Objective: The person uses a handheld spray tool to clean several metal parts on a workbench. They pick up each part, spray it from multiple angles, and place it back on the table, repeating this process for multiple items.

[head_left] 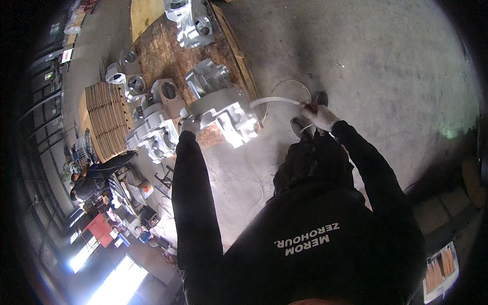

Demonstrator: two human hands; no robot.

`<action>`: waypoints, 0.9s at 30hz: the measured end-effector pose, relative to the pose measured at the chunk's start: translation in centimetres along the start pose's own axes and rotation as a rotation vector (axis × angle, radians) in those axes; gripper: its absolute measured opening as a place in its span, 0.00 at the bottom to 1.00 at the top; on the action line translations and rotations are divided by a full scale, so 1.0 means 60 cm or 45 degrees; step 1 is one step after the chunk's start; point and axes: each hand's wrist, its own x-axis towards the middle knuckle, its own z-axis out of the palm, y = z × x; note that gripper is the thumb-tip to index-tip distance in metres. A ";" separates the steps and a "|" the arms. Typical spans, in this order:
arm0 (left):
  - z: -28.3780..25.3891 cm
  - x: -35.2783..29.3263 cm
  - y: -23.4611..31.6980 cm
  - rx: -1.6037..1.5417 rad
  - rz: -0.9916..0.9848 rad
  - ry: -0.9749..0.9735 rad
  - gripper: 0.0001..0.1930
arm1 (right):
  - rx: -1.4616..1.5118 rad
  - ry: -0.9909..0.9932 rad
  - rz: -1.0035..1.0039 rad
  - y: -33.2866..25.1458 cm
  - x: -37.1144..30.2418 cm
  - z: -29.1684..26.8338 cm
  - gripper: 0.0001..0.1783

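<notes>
My right hand (319, 117), in a whitish glove, is closed in front of my body. From it a pale curved strip (277, 99) reaches left toward a silver metal casting (236, 123) at the workbench edge; whether the strip's tip touches the casting I cannot tell. My left hand (189, 124), in a greyish glove, is at the near side of the bench, between that casting and another casting (160, 134) to its left. Its fingers are too small and blended with the metal to make out. Another upright casting (208, 79) stands just behind.
The brown-topped workbench (168, 56) carries more castings, including one (190, 25) at its far end. Stacked cardboard (104, 119) stands to the left. A thin cable (287, 81) loops over the concrete floor near my right hand. Another person (89, 185) is at the far left.
</notes>
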 end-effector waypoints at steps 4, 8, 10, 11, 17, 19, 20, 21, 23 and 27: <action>0.011 0.030 0.040 0.022 0.064 0.048 0.39 | -0.291 0.101 -0.135 0.088 -0.041 0.001 0.24; 0.035 0.001 -0.025 -0.077 -0.082 0.038 0.41 | -0.089 0.197 -0.064 0.103 -0.046 0.027 0.28; 0.038 0.012 -0.026 -0.213 -0.025 0.038 0.41 | -0.069 0.214 -0.132 0.122 -0.021 0.022 0.25; 0.030 0.021 -0.020 -0.285 0.036 0.039 0.41 | -0.130 0.198 -0.233 0.134 -0.004 0.035 0.23; 0.022 0.016 0.010 -0.070 -0.023 0.108 0.38 | -0.824 0.311 -0.528 0.093 0.010 0.017 0.17; 0.013 0.021 -0.009 -0.023 0.072 0.042 0.41 | -0.801 0.310 -0.456 0.029 -0.006 0.007 0.17; 0.017 0.018 0.011 -0.025 0.032 0.052 0.41 | -0.726 0.376 -0.412 0.027 -0.008 -0.003 0.17; 0.018 0.016 0.030 -0.029 -0.017 0.067 0.42 | -0.652 0.437 -0.375 0.026 -0.009 -0.012 0.17; 0.011 0.013 -0.032 -0.103 -0.049 0.101 0.44 | -0.635 0.355 -0.410 -0.001 0.001 0.006 0.19; 0.005 0.010 0.020 -0.153 -0.038 -0.006 0.46 | -0.831 0.426 -0.395 -0.005 0.016 0.044 0.20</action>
